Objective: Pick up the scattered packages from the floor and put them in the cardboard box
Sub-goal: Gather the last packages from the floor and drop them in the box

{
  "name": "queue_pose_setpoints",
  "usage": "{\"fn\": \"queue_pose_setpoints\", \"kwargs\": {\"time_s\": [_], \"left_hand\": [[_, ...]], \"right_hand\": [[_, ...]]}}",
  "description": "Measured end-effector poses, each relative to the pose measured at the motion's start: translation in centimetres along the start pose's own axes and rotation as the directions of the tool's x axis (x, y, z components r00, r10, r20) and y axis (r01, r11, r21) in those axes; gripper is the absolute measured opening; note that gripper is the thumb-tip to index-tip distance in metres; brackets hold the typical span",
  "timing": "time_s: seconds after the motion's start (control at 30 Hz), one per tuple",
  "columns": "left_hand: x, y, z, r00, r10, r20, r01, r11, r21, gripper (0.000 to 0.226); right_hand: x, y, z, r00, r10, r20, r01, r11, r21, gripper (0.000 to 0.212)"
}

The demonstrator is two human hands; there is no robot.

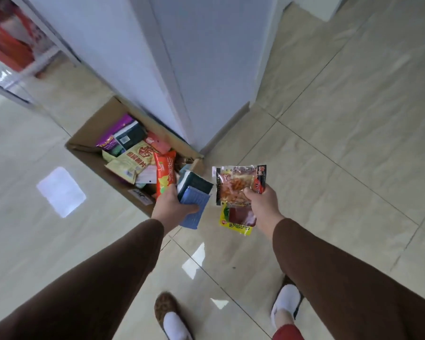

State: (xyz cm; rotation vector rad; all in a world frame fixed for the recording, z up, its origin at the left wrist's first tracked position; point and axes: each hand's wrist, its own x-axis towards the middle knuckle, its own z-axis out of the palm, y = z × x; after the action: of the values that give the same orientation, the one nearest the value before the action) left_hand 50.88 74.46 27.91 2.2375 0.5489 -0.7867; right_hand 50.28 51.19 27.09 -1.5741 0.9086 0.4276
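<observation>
The left hand (pixel 173 207) is gripping blue and green packets (pixel 194 192) over the cardboard box (pixel 88 133); the right hand (pixel 260 200) is clutching snack packets (pixel 236 185) just beside the box.

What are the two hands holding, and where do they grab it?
The left hand grips blue and dark green packets around their near ends. The right hand grips clear snack packets at their middle.
</observation>
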Motion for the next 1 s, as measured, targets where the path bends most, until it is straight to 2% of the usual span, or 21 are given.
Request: {"fn": "queue_pose_setpoints", "kwargs": {"time_s": [0.17, 0.33, 0.5, 0.67, 0.83, 0.9, 1.0], "left_hand": [[0.9, -8.2, -8.6, 0.999, 0.007, -0.031, -0.004, 0.995, 0.105, 0.052], [3.5, -12.5, -14.2, 0.999, -0.011, -0.044, 0.017, 0.991, 0.135, 0.054], [7.8, -13.9, -17.3, 0.999, -0.02, -0.037, 0.024, 0.99, 0.137, 0.057], [12.7, -13.9, -19.5, 0.999, -0.005, -0.046, 0.01, 0.994, 0.111, 0.065], [17.6, -13.0, -21.5, 0.996, 0.064, -0.063, -0.049, 0.975, 0.215, 0.07], [19.5, -13.0, -22.3, 0.988, 0.137, -0.064, -0.115, 0.957, 0.266, 0.086], [21.7, -13.7, -23.1, 0.979, 0.2, 0.025, -0.196, 0.914, 0.356, 0.119]], "right_hand": [[-4.6, 0.8, 10.8, 1.0, -0.005, -0.004, 0.005, 1.0, -0.008, 0.021], [-5.9, 1.1, 18.4, 0.999, 0.028, 0.015, -0.028, 1.0, -0.012, 0.021], [-4.2, -0.2, 23.5, 0.999, 0.031, 0.02, -0.031, 0.999, -0.024, 0.018], [-2.4, -1.5, 28.4, 0.999, 0.036, -0.034, -0.035, 0.999, 0.011, 0.022], [-1.0, -2.4, 32.8, 0.99, 0.052, -0.131, -0.048, 0.998, 0.033, 0.026], [-0.2, -2.5, 34.4, 0.989, 0.044, -0.142, -0.037, 0.998, 0.049, 0.042], [1.1, -2.2, 36.2, 0.981, 0.066, -0.182, -0.057, 0.997, 0.053, 0.088]]}}
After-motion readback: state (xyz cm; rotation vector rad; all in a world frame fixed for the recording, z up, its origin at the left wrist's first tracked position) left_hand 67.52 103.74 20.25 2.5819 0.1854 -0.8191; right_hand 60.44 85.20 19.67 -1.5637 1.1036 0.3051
